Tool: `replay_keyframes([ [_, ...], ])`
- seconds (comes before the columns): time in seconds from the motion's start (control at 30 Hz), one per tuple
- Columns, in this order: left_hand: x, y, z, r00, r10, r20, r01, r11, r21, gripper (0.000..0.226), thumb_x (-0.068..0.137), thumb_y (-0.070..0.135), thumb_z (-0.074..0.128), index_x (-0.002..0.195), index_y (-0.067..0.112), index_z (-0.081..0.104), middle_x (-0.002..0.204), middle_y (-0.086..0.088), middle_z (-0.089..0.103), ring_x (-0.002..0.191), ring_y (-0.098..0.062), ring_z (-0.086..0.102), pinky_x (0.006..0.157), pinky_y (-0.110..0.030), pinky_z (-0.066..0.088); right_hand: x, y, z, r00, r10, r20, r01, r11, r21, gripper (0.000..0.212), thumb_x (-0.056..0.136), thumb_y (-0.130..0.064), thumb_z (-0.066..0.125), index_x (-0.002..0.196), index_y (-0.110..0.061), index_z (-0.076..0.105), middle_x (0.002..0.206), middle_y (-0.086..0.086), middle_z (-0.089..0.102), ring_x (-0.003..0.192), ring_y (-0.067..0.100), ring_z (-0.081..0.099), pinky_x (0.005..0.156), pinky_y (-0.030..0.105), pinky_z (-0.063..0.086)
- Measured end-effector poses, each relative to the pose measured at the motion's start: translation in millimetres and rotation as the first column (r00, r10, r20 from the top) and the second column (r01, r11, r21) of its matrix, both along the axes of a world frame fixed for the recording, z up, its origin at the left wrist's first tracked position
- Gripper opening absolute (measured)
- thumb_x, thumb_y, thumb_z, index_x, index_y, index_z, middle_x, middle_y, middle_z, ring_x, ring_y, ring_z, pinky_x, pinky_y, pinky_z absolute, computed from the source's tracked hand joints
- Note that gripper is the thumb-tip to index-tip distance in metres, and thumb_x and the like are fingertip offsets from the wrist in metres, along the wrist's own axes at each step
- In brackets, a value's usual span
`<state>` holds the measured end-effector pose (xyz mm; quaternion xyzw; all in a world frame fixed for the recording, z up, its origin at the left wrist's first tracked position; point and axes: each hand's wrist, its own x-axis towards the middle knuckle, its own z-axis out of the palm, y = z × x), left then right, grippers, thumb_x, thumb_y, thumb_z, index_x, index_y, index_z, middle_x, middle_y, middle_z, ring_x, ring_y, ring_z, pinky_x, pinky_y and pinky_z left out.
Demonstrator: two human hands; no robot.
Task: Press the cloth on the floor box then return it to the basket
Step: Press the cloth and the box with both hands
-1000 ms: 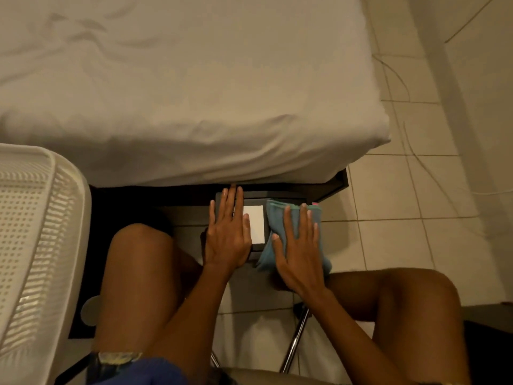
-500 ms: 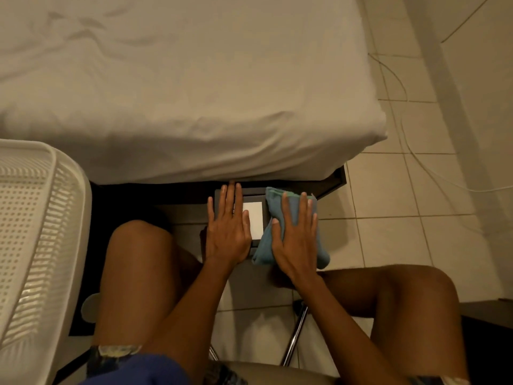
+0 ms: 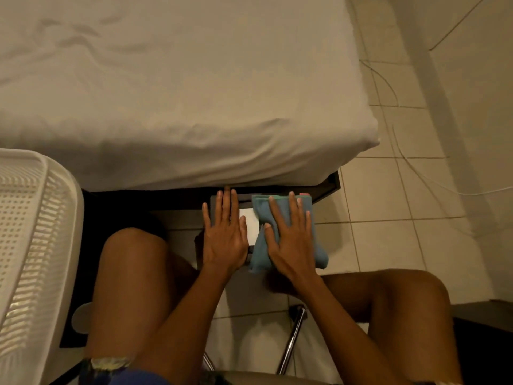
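Your right hand (image 3: 291,240) lies flat, fingers spread, on the blue cloth (image 3: 283,232) over the floor box (image 3: 248,223). Your left hand (image 3: 224,237) rests open beside it, gripping nothing.

Bed (image 3: 172,87) w/ pale sheet fills upper frame; beige tiled floor (image 3: 388,240) at right, thin white cable (image 3: 410,165) across it, dim warm light.

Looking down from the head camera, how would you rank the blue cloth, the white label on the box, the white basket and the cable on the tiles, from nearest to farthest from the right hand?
1. Blue cloth: under the right hand.
2. White label: just left.
3. Cable: on the tiles, far right.
4. White basket: far left edge.
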<state>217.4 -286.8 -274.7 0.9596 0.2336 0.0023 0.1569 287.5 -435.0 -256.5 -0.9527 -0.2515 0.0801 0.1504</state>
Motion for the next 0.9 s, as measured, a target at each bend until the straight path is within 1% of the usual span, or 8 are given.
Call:
replay_keyframes([
  [0.07, 0.2, -0.5, -1.0, 1.0, -0.006, 0.001, 0.006, 1.0, -0.002, 0.063, 0.103, 0.036, 0.014, 0.157, 0.01, -0.005, 0.166, -0.008, -0.007, 0.154, -0.022, -0.006, 0.124, -0.051, -0.001, 1.9, 9.3, -0.3, 0.98, -0.197, -0.032, 0.197, 0.98, 0.002, 0.064, 0.099, -0.053, 0.027, 0.157, -0.034, 0.01, 0.167, 0.011, 0.001, 0.154, 0.029, -0.002, 0.124, 0.053, 0.009],
  [0.1, -0.2, -0.3, -1.4, 1.0, -0.008, -0.001, 0.008, 1.0, 0.0, 0.063, 0.103, 0.036, 0.014, 0.156, 0.01, -0.005, 0.166, -0.008, -0.006, 0.154, -0.021, -0.006, 0.124, -0.05, 0.0, -4.4, 14.4, 0.4, 0.976, -0.217, -0.026, 0.217, 0.976, -0.001, 0.064, 0.099, -0.052, 0.028, 0.158, -0.033, 0.01, 0.167, 0.012, 0.002, 0.154, 0.029, -0.002, 0.123, 0.053, 0.01],
  [0.23, 0.3, -0.2, -1.3, 1.0, -0.005, -0.008, 0.005, 1.0, -0.004, 0.063, 0.103, 0.036, 0.013, 0.156, 0.009, -0.006, 0.166, -0.009, -0.008, 0.154, -0.022, -0.006, 0.124, -0.05, 0.001, -12.0, 9.2, 1.0, 0.999, 0.051, 0.006, -0.051, 0.999, 0.008, 0.062, 0.1, -0.049, 0.03, 0.158, -0.032, 0.015, 0.167, 0.008, 0.0, 0.154, 0.026, -0.002, 0.125, 0.048, 0.004],
  [0.4, 0.0, 0.3, -1.2, 1.0, -0.015, -0.005, 0.015, 1.0, -0.009, 0.063, 0.104, 0.037, 0.013, 0.156, 0.01, -0.007, 0.166, -0.009, -0.008, 0.154, -0.022, -0.007, 0.124, -0.049, 0.0, -5.2, 13.0, -3.5, 0.993, -0.119, 0.017, 0.119, 0.993, 0.011, 0.062, 0.099, -0.049, 0.033, 0.157, -0.033, 0.019, 0.167, 0.008, 0.005, 0.154, 0.028, 0.003, 0.124, 0.051, 0.009],
  [0.57, -1.8, 1.3, -2.5, 0.999, -0.028, -0.021, 0.029, 1.0, 0.011, 0.062, 0.104, 0.036, 0.014, 0.156, 0.009, -0.008, 0.166, -0.01, -0.007, 0.154, -0.023, -0.008, 0.124, -0.05, 0.003, -3.9, 0.6, 1.0, 0.982, 0.183, 0.037, -0.184, 0.983, 0.025, 0.061, 0.099, -0.046, 0.04, 0.156, -0.035, 0.021, 0.167, 0.008, 0.002, 0.154, 0.026, 0.0, 0.125, 0.047, 0.005],
  [0.73, -0.1, 0.1, -0.8, 1.0, -0.003, 0.013, 0.004, 0.999, -0.034, 0.061, 0.104, 0.037, 0.014, 0.157, 0.012, -0.006, 0.166, -0.006, -0.006, 0.154, -0.019, -0.007, 0.125, -0.048, 0.002, -12.1, 12.5, -2.7, 0.989, -0.149, 0.018, 0.148, 0.988, 0.034, 0.064, 0.098, -0.054, 0.031, 0.157, -0.03, 0.02, 0.167, 0.01, 0.007, 0.154, 0.028, 0.005, 0.124, 0.05, 0.01],
  [0.77, -0.3, 0.3, -0.6, 1.0, -0.003, 0.012, 0.003, 0.999, -0.033, 0.061, 0.104, 0.037, 0.014, 0.157, 0.013, -0.007, 0.166, -0.006, -0.007, 0.154, -0.019, -0.007, 0.125, -0.048, 0.001, -15.8, 15.4, -3.2, 0.986, -0.163, 0.019, 0.163, 0.986, 0.019, 0.065, 0.098, -0.054, 0.029, 0.157, -0.03, 0.018, 0.167, 0.01, 0.006, 0.154, 0.028, 0.003, 0.124, 0.05, 0.009],
  [0.9, -1.3, 0.5, -1.2, 1.0, -0.003, 0.009, 0.003, 1.0, -0.027, 0.061, 0.104, 0.037, 0.013, 0.157, 0.012, -0.005, 0.166, -0.006, -0.006, 0.154, -0.02, -0.005, 0.125, -0.048, 0.003, -15.3, 7.9, -2.7, 0.998, 0.068, 0.012, -0.068, 0.997, 0.039, 0.064, 0.099, -0.051, 0.032, 0.158, -0.032, 0.016, 0.167, 0.006, 0.003, 0.155, 0.024, -0.001, 0.125, 0.046, 0.004],
])
